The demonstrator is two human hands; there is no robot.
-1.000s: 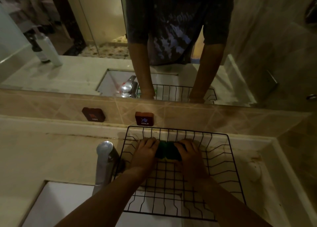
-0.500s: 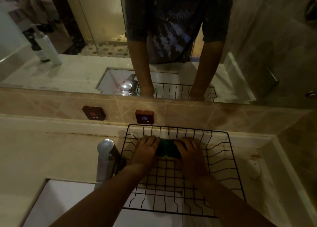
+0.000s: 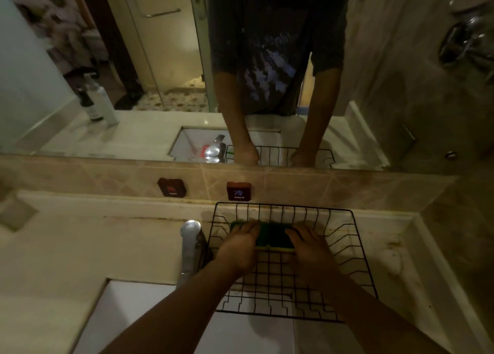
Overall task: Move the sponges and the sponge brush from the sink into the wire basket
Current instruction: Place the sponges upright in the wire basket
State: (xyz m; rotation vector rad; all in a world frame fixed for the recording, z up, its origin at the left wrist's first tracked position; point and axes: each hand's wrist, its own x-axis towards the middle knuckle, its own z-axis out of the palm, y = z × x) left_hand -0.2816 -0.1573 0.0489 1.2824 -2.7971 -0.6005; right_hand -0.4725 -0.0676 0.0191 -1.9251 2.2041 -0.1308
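Dim warm light, heavy shadows, edges bent by wide lens; corners perhaps slightly blurred

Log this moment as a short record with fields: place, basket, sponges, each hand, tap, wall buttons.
place: bathroom counter below a mirror
basket: black wire basket on the counter, its near edge over the sink
sponges: green sponges at the far end inside the basket
left hand: left hand on the left end of the sponges
right hand: right hand on the right end
tap: chrome tap just left of the basket
wall buttons: hot button, cold button
sponge brush: cannot tell
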